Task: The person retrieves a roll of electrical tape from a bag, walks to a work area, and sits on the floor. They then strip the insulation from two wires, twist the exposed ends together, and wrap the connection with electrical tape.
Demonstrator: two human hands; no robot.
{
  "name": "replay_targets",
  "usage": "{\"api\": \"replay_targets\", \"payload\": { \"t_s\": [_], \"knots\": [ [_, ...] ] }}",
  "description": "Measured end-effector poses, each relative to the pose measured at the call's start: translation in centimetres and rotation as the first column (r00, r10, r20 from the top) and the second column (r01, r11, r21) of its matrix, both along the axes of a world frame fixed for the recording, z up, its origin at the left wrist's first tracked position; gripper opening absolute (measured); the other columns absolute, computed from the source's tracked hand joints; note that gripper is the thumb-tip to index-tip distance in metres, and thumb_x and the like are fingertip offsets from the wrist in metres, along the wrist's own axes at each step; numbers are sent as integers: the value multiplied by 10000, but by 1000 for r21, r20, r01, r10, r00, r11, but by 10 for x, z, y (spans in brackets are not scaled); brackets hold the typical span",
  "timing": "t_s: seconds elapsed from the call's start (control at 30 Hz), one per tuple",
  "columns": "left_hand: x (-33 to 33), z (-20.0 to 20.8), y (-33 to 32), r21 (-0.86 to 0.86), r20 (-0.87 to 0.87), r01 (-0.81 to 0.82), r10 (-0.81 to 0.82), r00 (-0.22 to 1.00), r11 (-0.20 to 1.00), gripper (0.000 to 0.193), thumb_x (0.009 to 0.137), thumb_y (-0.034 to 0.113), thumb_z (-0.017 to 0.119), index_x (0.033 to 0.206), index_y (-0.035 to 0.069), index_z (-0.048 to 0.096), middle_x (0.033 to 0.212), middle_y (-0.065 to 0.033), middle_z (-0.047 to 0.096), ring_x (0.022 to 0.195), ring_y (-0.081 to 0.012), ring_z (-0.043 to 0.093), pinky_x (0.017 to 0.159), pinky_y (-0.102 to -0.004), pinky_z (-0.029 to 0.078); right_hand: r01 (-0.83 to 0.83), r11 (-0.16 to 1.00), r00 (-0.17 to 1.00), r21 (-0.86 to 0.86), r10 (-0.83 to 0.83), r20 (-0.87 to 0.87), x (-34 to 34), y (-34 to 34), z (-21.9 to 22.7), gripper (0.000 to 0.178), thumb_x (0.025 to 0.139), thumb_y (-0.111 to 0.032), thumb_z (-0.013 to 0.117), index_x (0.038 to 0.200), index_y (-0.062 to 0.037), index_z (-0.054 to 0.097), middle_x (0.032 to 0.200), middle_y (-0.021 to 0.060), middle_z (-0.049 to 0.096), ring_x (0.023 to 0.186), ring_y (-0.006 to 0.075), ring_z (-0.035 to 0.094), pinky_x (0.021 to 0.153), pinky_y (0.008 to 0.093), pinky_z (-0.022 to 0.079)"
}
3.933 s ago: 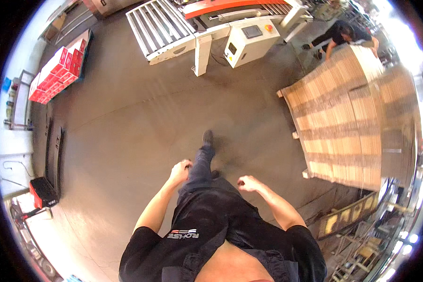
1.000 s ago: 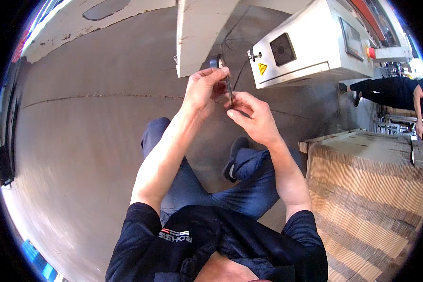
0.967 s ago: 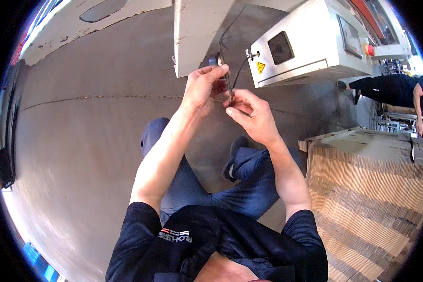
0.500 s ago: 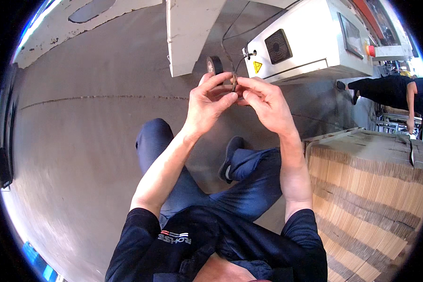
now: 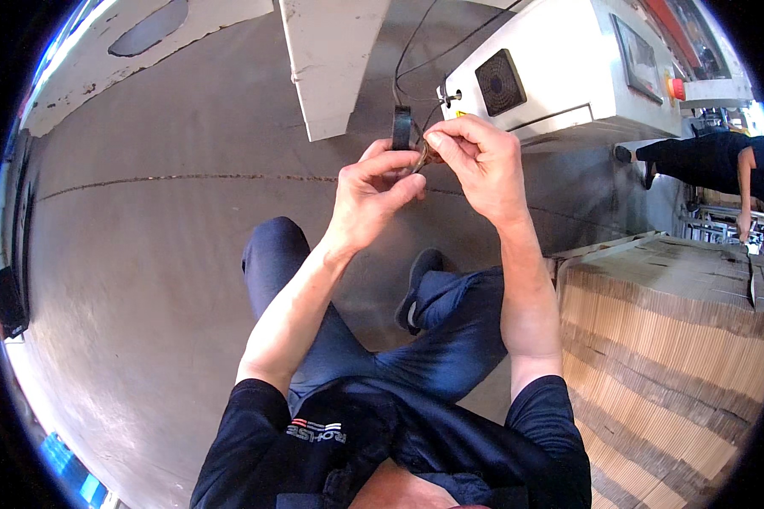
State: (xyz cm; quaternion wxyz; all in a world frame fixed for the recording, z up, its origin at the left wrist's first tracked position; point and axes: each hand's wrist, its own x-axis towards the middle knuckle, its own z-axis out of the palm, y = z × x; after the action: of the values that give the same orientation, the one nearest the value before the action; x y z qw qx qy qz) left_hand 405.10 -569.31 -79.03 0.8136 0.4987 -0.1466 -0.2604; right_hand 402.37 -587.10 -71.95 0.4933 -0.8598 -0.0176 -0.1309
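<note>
In front of me, both hands meet at a thin dark cable [image 5: 422, 158] with brownish strands or wrapping at the spot between my fingertips. My left hand [image 5: 363, 197] is closed on it from the left, thumb and bent fingers pinching. From the right, my right hand [image 5: 486, 165] pinches the same spot with thumb and forefinger. A roll of black tape [image 5: 401, 129] sits just beyond my left fingertips, edge-on to me; whether the fingers hold it or it hangs from its own strip, I cannot tell.
A white machine cabinet [image 5: 560, 64] with a fan grille, screen and red button stands ahead right; dark cables run from it. A pale machine leg [image 5: 327, 68] rises ahead. Stacked cardboard [image 5: 654, 356] fills my right side. Another person [image 5: 705, 161] is at the far right.
The tape roll has turned from showing its side to edge-on and shifted slightly right. My right hand has rotated, its wrist rising over the pinch. My left hand has moved slightly downward.
</note>
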Motion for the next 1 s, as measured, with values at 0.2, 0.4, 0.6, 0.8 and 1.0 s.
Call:
{"api": "replay_targets", "payload": {
  "t_s": [0.2, 0.4, 0.6, 0.8, 1.0],
  "knots": [
    [9, -7, 4, -81, 1, -14, 14, 1000, 997, 232, 909, 32, 737, 1131, -33, 719, 1128, -63, 554, 832, -115, 630, 751, -259, 558, 145, 961, 988, 235, -127, -89, -2, 15, -2, 161, 997, -118, 653, 999, 36, 698, 808, 58, 705, 705, 91, 653, 638, 244, 543],
    [9, -6, 5, -146, -91, -36, 23, 996, 989, 210, 920, 34, 725, 1117, -39, 716, 1083, -53, 549, 814, -116, 634, 717, -254, 551, 220, 968, 975, 124, -221, -6, 1, 25, -9, 158, 987, -135, 675, 981, 22, 697, 776, 30, 684, 674, 71, 631, 624, 233, 527],
    [14, 9, 10, 58, -35, -35, 37, 999, 998, 163, 903, 55, 751, 1015, -49, 695, 1007, -36, 562, 758, -99, 638, 671, -229, 524, 146, 988, 989, 58, -148, 20, 5, 30, -14, 113, 936, -80, 708, 918, 27, 676, 787, 89, 675, 659, 123, 653, 586, 271, 504],
    [6, 9, 1, 291, 148, -250, 215, 965, 923, 144, 894, 80, 739, 990, -19, 699, 947, -63, 575, 731, -106, 598, 649, -255, 492, 130, 988, 990, -78, -125, 72, 6, 38, -15, 113, 935, -79, 694, 920, 26, 653, 813, 120, 659, 677, 216, 656, 619, 326, 519],
    [1, 12, -6, 343, 396, -400, 255, 882, 850, 155, 876, 61, 724, 1006, -21, 704, 935, -87, 576, 747, -137, 578, 664, -273, 483, 190, 981, 981, -45, -187, 59, 10, 37, -28, 136, 954, -106, 676, 933, 26, 647, 816, 127, 668, 669, 213, 657, 616, 335, 517]
  ]
}}
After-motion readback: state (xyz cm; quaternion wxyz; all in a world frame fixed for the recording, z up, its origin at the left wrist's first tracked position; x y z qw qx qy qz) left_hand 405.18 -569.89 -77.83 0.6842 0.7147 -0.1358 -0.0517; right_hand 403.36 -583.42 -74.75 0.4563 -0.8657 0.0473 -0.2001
